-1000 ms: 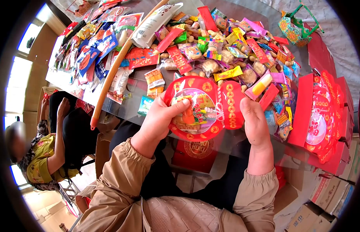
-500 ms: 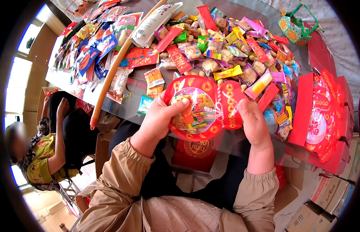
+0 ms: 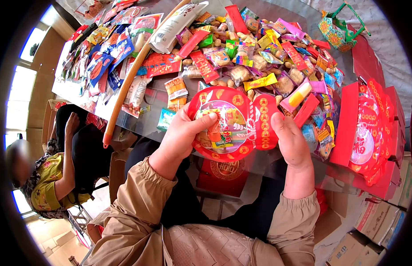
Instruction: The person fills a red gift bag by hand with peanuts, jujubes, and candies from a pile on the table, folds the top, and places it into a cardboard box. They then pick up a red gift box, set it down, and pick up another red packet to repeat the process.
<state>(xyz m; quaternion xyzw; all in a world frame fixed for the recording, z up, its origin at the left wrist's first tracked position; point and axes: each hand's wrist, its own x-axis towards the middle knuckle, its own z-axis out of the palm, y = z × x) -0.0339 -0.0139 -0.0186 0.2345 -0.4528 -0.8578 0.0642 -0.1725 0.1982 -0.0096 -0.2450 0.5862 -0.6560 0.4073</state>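
Between my two hands is a red gift bag (image 3: 240, 150) with gold coin prints and a round clear window. Wrapped sweets show through the window. My left hand (image 3: 181, 131) grips the bag's left side, thumb across the window and fingers hidden behind. My right hand (image 3: 291, 139) is closed on the bag's narrower right end, its thumb along the edge. Just beyond the bag lies a heap of wrapped sweets and peanuts (image 3: 259, 62). A yellow-wrapped sweet (image 3: 260, 83) and a red packet (image 3: 306, 111) lie close to my hands.
An orange stick (image 3: 137, 75) lies across the glass table, dividing snack packets (image 3: 99, 66) from the heap. At right, a red box (image 3: 343, 128) holds several red bags (image 3: 370, 137). A green patterned basket (image 3: 336, 33) stands far right. Another person (image 3: 51, 177) sits at left.
My hands and the red bag stay almost in place. The sweets inside the window have shifted slightly. One hand of the person at left has dropped from view.
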